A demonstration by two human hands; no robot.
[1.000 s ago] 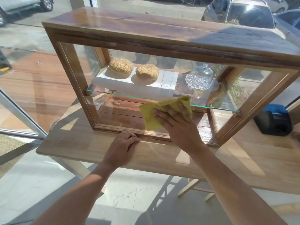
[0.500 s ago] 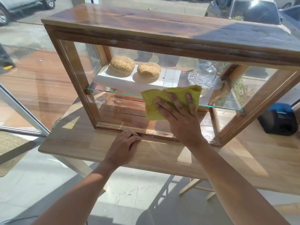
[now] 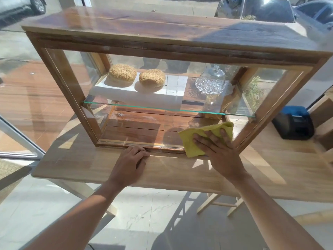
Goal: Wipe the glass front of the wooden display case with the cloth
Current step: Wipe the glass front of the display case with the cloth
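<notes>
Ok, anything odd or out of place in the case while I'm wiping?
Nothing stands out. The two sesame buns sit on their white board, the glass dome stands upright, and the glass shelf looks level. The cloth lies flat on the glass front.

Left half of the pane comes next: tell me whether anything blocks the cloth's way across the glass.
Nothing visible does. The cloth lies under the right hand at the pane's lower right; the glass front leftward is bare. The left hand rests below, at the case's bottom edge.
</notes>
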